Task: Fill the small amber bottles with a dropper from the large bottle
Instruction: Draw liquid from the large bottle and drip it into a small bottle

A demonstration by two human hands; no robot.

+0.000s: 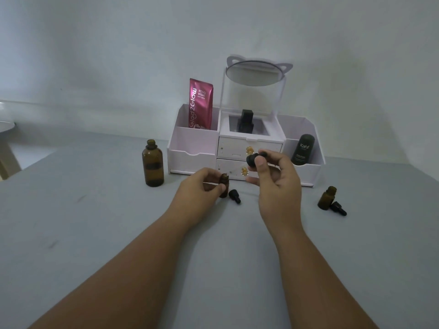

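The large amber bottle (pixel 152 163) stands uncapped at the left, partly filled. My left hand (pixel 198 186) grips a small amber bottle (pixel 224 186) standing on the table. Just above and to the right, my right hand (pixel 275 179) pinches the black bulb of a dropper (pixel 254 158); its glass tube is too faint to make out. A black dropper cap (pixel 234 196) lies on the table beside the held bottle. A second small amber bottle (pixel 327 197) stands open at the right with its black cap (pixel 339 208) lying next to it.
A white cosmetic organizer (pixel 193 157) with two drawers and a round mirror (pixel 255 73) stands behind my hands. It holds a pink sachet (pixel 200 103), a black bottle (pixel 245 121) and a dark Kahf container (pixel 303 149). The grey table (pixel 95 233) extends left and forward.
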